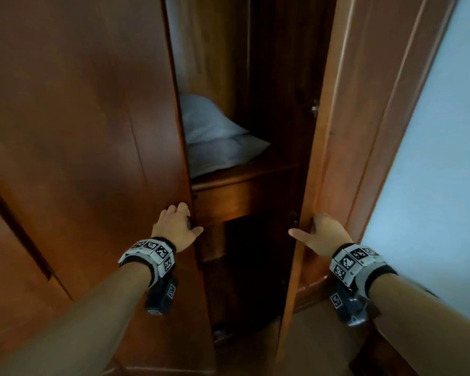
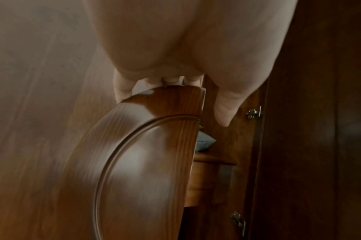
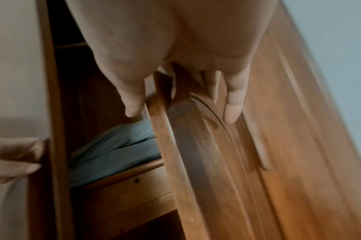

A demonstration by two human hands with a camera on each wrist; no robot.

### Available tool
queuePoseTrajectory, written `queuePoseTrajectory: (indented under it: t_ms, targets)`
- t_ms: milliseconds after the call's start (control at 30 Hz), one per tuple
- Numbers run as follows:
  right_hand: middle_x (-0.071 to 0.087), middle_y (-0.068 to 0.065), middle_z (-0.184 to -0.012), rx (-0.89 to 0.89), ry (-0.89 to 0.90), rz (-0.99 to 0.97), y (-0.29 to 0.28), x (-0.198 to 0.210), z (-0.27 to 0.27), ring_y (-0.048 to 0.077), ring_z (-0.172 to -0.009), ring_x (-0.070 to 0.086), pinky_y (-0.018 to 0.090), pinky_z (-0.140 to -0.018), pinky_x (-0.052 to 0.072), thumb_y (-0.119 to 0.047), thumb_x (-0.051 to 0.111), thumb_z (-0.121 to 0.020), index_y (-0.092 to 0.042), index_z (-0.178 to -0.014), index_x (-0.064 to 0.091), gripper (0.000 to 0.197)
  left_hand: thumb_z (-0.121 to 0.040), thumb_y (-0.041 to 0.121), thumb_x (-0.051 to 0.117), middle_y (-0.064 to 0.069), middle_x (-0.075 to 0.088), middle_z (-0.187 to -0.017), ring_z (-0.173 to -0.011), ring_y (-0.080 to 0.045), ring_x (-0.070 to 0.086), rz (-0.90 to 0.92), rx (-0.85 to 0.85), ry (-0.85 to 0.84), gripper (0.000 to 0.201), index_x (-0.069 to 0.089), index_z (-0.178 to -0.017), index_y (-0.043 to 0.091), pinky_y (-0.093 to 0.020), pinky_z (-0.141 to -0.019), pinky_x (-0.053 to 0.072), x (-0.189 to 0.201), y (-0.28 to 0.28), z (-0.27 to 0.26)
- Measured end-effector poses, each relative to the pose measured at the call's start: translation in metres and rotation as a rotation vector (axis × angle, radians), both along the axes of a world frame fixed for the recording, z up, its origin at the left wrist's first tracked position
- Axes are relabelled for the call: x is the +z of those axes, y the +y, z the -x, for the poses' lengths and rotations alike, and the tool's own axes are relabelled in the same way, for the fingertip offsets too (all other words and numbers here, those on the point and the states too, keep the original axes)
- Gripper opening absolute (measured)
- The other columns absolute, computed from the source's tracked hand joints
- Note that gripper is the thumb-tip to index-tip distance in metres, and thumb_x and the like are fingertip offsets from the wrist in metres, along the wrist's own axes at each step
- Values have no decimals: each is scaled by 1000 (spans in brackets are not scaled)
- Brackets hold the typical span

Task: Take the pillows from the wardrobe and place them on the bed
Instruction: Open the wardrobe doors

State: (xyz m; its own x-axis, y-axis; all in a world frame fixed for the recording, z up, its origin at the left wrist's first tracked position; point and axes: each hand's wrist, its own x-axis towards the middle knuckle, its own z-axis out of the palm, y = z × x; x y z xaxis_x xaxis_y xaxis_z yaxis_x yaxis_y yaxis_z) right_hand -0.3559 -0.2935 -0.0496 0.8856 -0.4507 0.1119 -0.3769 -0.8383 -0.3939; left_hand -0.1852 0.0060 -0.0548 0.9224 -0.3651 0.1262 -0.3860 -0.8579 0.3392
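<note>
Two pale blue pillows [image 1: 215, 139] lie stacked on a shelf inside the wooden wardrobe, partly hidden behind the left door [image 1: 92, 131]. Both doors stand partly open. My left hand [image 1: 186, 221] grips the left door's inner edge at waist height, fingers curled round it and thumb sticking out. My right hand [image 1: 308, 229] holds the edge of the right door [image 1: 345, 131], thumb on the inner side. In the right wrist view the fingers [image 3: 232, 105] lie on the door's outer face, with the pillows [image 3: 118, 151] beyond. A pillow corner [image 2: 206, 142] shows in the left wrist view.
Under the pillow shelf [image 1: 244, 172] sits a wooden drawer front [image 1: 228, 202], and below it a dark open compartment [image 1: 250, 267]. A pale wall [image 1: 440, 158] runs along the right of the wardrobe. Metal hinges [image 2: 253, 112] sit on the inner right side.
</note>
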Motion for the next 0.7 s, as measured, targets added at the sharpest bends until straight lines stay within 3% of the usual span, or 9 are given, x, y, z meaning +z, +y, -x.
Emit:
queuePoseTrajectory:
  t_ms: [133,233,300,400,567,633,700]
  targets:
    - [46,12,-135,-271,32,-51,-17,1,50,31,-111,57,38,-88,48,-62,57,-83,-1,-123,50,73,-83,48,66,-4,54,-114,-111,-28,51,13,-82,17,40,51,-108,22,-43,-92,48,3,15,6]
    - [39,9,-149,-377,61,-60,-22,7,85,28,-131,47,41,-102,44,-60,55,-85,-6,-125,54,67,-82,48,67,0,53,-105,-105,-25,54,34,-129,13,32,50,-97,26,-39,-87,47,1,28,15]
    - [42,12,-147,-383,92,-59,-11,11,99,28,-137,41,42,-107,41,-52,56,-88,-9,-128,53,59,-82,48,66,2,52,-102,-103,-24,54,38,-159,3,29,50,-94,27,-38,-85,47,1,35,20]
    - [53,11,-138,-306,78,-138,41,12,94,30,-126,53,39,-103,44,-48,60,-88,-15,-137,47,60,-84,48,64,2,55,-104,-103,-23,56,44,-202,12,27,50,-93,27,-39,-86,47,4,49,30]
    - [69,3,-115,58,70,-331,147,4,31,22,-107,64,32,-89,50,-39,67,-85,-20,-126,52,47,-85,51,60,5,63,-101,-96,-19,61,123,-277,42,25,57,-89,27,-35,-82,49,12,89,54]
    - [70,3,-112,202,106,-462,192,4,4,21,-103,66,32,-83,53,-26,64,-87,-23,-125,53,39,-84,59,53,9,67,-93,-92,-16,64,172,-303,66,29,59,-81,31,-36,-82,51,11,110,63]
    - [73,4,-105,327,169,-587,235,7,-16,20,-98,68,35,-82,54,-13,58,-89,-24,-113,59,27,-85,66,44,11,66,-81,-86,-15,65,213,-306,97,40,59,-72,31,-36,-79,51,12,134,72]
